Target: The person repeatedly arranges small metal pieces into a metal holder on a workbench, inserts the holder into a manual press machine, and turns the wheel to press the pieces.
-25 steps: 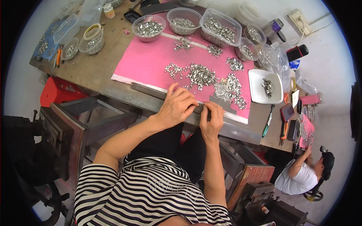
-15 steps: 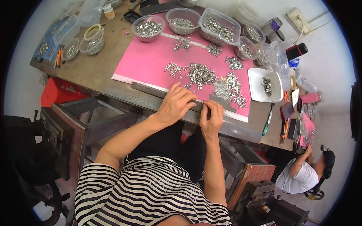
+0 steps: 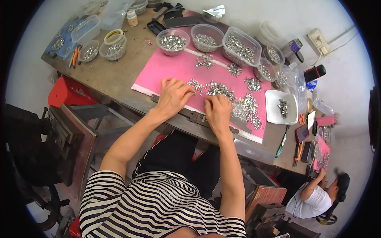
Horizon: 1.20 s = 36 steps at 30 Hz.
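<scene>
My left hand (image 3: 173, 97) is over the near edge of the pink mat (image 3: 158, 71), thumb and index finger close together beside a small pile of silver metal pieces (image 3: 195, 84). Whatever sits between those fingertips is too small to make out. To its right, my right hand (image 3: 219, 113) has its fingers bent down in a pinch just in front of the larger metal heap (image 3: 220, 89); its fingertips hide what they hold. A dark metal bar (image 3: 196, 117) lies along the table's front edge under both hands. Thin, clear-looking slivers (image 3: 239, 111) lie right of my right hand.
Clear tubs (image 3: 173, 42) of metal pieces line the mat's far side. A white dish (image 3: 281, 107) with a few pieces stands at right, near a green-handled tool (image 3: 282, 142). Orange-handled pliers (image 3: 74, 57) lie far left. A co-worker (image 3: 317, 198) sits at lower right.
Both hands have left the bar they were touching together and moved up over the mat's edge, now farther apart. The view has shifted, so the table appears slightly lower and to the right.
</scene>
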Available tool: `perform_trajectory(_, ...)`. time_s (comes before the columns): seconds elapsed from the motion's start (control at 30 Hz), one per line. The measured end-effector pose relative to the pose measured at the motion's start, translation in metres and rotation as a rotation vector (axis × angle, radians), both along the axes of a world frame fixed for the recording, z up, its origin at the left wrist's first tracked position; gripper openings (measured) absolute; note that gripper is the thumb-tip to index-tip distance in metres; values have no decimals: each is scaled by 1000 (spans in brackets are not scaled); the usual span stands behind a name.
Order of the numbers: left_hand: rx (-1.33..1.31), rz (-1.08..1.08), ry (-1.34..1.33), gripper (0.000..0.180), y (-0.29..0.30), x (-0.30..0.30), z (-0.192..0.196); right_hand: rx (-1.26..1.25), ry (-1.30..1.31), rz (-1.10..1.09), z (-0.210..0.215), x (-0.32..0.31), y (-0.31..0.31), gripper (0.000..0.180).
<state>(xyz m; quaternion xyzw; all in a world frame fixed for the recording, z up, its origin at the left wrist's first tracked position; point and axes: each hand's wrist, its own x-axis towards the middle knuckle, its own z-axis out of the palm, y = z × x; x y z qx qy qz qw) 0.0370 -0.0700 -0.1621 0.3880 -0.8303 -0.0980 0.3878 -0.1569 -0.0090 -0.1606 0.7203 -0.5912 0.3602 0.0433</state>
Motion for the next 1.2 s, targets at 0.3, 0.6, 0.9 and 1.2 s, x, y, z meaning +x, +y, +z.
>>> perform_trajectory(0.3,-132,-119,-132,9,-10,-5,-4,12,167,12,-5,14,-26,11)
perform_trajectory(0.6,53,-81,-93,7,-5,-3,-3,47,3,80,11,-8,2,8)
perform_trajectory(0.9,128,-101,-160,7,-11,-8,1,124,-43,111,17,-33,69,12)
perform_trajectory(1.2,86,-115,-141,8,-10,-7,-2,51,216,116,17,-29,76,19)
